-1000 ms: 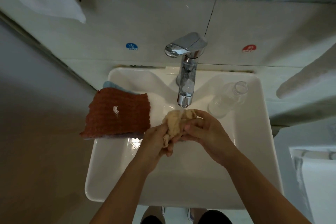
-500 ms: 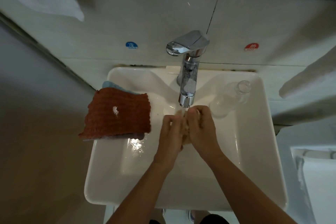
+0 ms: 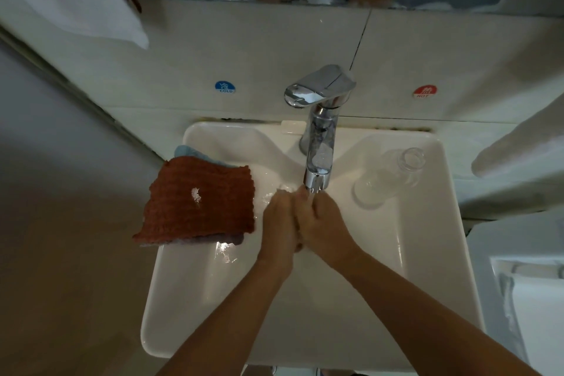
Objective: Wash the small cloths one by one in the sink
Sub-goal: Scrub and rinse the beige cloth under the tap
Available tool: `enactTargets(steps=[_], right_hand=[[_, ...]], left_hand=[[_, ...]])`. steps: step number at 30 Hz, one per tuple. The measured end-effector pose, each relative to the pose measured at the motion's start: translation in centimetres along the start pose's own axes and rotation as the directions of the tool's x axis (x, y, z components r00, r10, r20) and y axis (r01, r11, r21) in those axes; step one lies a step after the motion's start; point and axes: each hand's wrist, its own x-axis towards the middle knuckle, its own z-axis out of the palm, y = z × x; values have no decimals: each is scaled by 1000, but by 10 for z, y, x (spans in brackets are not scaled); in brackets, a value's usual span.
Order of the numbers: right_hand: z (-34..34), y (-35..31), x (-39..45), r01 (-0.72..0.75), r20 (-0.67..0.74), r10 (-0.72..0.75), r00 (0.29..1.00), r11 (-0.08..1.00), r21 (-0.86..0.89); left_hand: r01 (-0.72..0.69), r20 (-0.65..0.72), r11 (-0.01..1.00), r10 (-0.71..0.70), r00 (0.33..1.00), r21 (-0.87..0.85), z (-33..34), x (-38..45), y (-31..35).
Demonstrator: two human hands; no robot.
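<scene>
A: How far along is the washing?

B: Still early, I judge. The left hand (image 3: 279, 220) and the right hand (image 3: 323, 220) are pressing palm to palm right under the tap (image 3: 317, 162), with water running onto the fingers.

A: And the cloth being washed?

B: I am guessing it is squeezed between the palms, but the hands are hiding it completely, so I cannot tell whether the fingers are clamping on anything.

A: What is waiting?

B: Just to the left of the left hand, a brown cloth (image 3: 198, 198) is lying over the rim of the sink (image 3: 427, 253), looking dry. A blue cloth (image 3: 189, 151) is peeking out beyond it, and a purplish cloth (image 3: 213, 239) is showing under its near edge. So at least three are left, by my count.

A: Anything else nearby?

B: A clear bottle (image 3: 389, 178) is lying on the sink rim to the right of the right hand.
</scene>
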Motion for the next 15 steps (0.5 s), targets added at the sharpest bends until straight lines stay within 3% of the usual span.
enactTargets(steps=[2,6,10,15], right_hand=[[-7,5,7,-51,-105,64,992,992,116],[5,-1,-16,64,-28,-63,998,997,50],[-12,5,4,-26,-168,65,984,975,221],[1,4,-9,-6,-35,10,999,994,110]], left_hand=[[39,134,998,-31,991,-58,6,-5,-4],[29,-22,987,-32,999,-159,0,13,0],[-49,75,995,42,996,88,15,0,-5],[-42,-56,987,51,997,154,6,15,1]])
